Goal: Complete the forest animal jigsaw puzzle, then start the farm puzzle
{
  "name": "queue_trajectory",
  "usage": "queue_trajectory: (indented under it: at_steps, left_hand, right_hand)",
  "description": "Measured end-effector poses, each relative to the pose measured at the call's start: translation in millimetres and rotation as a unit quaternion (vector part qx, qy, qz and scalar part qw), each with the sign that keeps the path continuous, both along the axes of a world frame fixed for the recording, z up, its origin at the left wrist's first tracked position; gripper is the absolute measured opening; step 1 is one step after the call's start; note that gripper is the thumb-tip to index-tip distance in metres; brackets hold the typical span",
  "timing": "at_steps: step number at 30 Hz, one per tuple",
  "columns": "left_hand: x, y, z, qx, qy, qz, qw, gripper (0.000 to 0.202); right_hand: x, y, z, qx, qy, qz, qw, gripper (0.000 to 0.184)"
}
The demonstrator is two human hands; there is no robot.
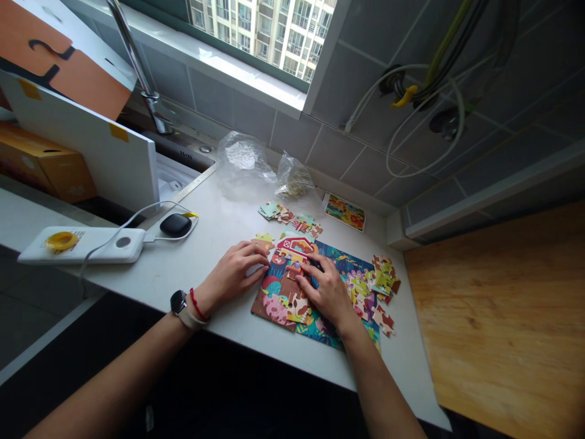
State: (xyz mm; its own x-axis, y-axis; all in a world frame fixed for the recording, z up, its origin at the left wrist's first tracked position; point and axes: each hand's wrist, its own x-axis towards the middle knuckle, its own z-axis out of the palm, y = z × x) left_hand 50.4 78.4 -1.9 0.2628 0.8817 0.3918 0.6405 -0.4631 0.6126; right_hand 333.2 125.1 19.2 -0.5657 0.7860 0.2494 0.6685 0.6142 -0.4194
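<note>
At jigsaw puzzle (276,308): left hand (233,274), right hand (324,289), both touching.

No readable text, tiny print on white power bank (91,245), too small

From here I see a jigsaw puzzle (274,305) of pink, teal and brown (with a red barn (295,247)) on a white table (219,219).

A white power bank (82,245) lies on the white countertop (205,213), a thin white cable linking it to a glossy black oval case (175,225). Crumpled clear plastic bags (242,164) rest against the grey tiled wall (365,36), near a chrome faucet (153,97) — a coil of white cable (425,122) hangs higher up, and a honey-toned wooden board (503,317) sits to the right.
</note>
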Motion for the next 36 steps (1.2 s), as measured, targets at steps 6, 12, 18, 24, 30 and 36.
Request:
queue_trajectory:
  at_steps: [6,12,18,24,30,36]
  left_hand:
    - [-0.2,0.4,-1.2,0.004,-0.004,-0.002,1.000,0.015]
    - [-0.9,1.1,-2.1,0.010,0.001,-0.004,1.000,0.014]
    - [-2.4,1.9,-3.5,0.018,-0.014,-0.006,1.000,0.015]
    - [-3.7,3.1,-5.4,0.018,-0.008,-0.003,1.000,0.018]
    - [-5.9,3.1,-7.7,0.026,0.012,-0.002,1.000,0.014]
    - [-5.4,4.0,-4.0,0.034,0.037,0.002,0.999,0.015]
  right_hand:
    - [-2.2,-0.6,-1.1,-0.007,-0.008,-0.012,1.000,0.023]
    - [13.0,5.1,11.0,-0.008,0.053,-0.019,0.998,0.028]
    - [95.1,40.1,44.6,0.108,0.221,-0.195,0.949,0.026]
    - [174.6,70.3,12.6,0.086,0.447,-0.422,0.784,0.043]
    - [198.0,68.7,-6.7,0.029,0.402,-0.425,0.810,0.042]
    - [201.8,47.6,6.0,-0.035,0.129,-0.283,0.950,0.051]
